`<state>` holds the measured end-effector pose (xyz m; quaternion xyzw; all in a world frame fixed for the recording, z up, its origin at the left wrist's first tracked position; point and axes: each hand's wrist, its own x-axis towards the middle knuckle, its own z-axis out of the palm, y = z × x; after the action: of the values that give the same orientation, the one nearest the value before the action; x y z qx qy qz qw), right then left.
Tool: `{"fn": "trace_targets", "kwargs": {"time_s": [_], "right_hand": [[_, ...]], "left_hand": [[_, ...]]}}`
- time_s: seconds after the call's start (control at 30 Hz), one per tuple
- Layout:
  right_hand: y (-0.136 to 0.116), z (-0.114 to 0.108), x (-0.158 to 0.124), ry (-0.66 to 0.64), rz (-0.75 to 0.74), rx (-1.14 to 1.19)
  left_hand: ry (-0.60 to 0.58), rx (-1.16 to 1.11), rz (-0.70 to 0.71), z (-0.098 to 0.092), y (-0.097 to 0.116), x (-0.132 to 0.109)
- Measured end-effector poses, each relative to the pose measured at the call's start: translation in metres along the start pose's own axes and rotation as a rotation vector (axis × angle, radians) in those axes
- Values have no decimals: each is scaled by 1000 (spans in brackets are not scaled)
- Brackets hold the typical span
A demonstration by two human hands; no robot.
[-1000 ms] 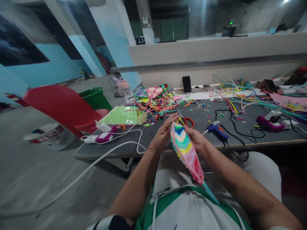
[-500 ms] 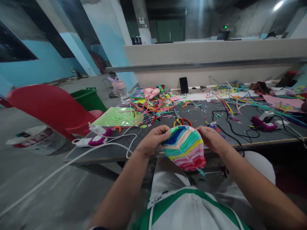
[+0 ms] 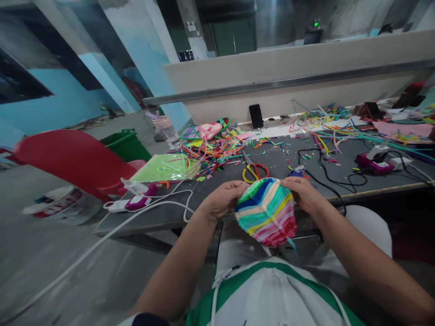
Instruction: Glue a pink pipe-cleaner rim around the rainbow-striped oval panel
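Pinching the striped piece (image 3: pixel 267 212) are left grip (image 3: pixel 224 197) and right grip (image 3: pixel 302 192); the bucket's (image 3: pixel 89 209) red lettering (image 3: pixel 64 203) is illegible.

left grip (image 3: pixel 224 198) and right grip (image 3: pixel 302 192) hold a striped multicoloured piece (image 3: pixel 267 212) near scissors (image 3: pixel 254 166)

The striped piece (image 3: pixel 267 212) now shows wider than before.

Leaf-shaped piece (image 3: pixel 267 210) shows chevron bands: green, blue, peach, teal, yellow, pink, red | scissors (image 3: pixel 255 168): yellow-and-red handles
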<state>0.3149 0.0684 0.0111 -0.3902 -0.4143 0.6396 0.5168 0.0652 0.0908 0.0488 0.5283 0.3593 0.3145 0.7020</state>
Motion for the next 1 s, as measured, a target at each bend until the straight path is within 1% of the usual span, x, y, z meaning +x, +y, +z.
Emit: {"fn": "trace_targets", "kwargs": {"time_s": [0.13,0.27,0.37,0.5,0.63,0.77,0.87,1.0], "right_hand": [[9,-5,13,14,69,75],[17,-5,31,36,139,131],[20,-4,44,68,176,146],[17,0,56,95,198,137],[18,5,61,117,184,123],[25,3,65,149,153,106],[27,1,66,165,136,101],[26,-2,64,140,136,93]], "left_hand": [[6,-25,-51,-7,-9,10],[-14,-19,-94,-21,-16,26],[-11,-10,-99,-33,-16,41],[3,-14,-117,-48,-15,55],[48,-47,-123,-58,-23,63],[78,-83,-143,-62,-32,68],[78,-102,-146,-62,-36,70],[61,-113,-113,-60,-37,67]]}}
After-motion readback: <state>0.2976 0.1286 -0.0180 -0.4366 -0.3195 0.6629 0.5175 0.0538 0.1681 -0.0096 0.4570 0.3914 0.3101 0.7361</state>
